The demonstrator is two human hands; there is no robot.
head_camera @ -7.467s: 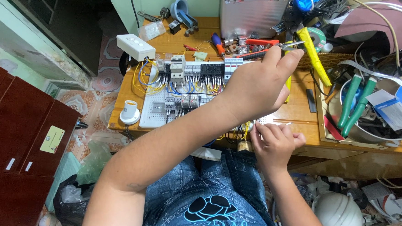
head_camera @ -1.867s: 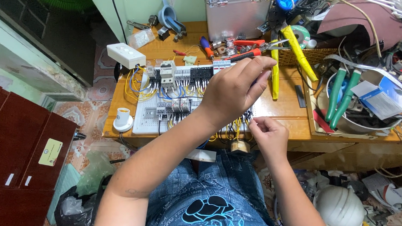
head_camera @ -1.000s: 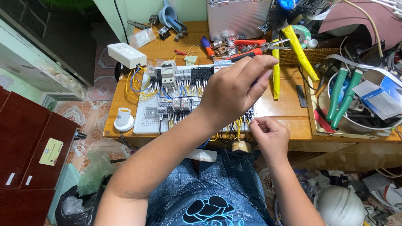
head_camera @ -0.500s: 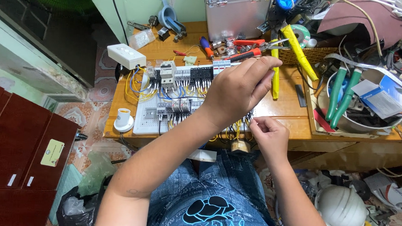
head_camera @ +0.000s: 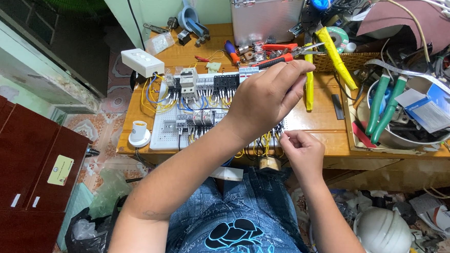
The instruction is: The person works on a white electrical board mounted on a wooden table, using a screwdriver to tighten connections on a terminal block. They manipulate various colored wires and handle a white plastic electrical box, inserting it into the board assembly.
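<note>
Wiring board (head_camera: 169, 135), white and crowded with breakers and yellow wires, lies on the wooden table (head_camera: 322, 124), near its front edge. Left hand (head_camera: 267, 100) hovers over the board's right end, fingers pinched around a screwdriver (head_camera: 309, 84). Right hand (head_camera: 301, 152) pinches yellow wires (head_camera: 263, 142) at the near edge.

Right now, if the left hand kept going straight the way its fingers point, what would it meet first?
Probably the yellow-handled tool lying on the wooden table, just past the left hand fingertips; depth is unclear, so the hand may pass above it.
</note>
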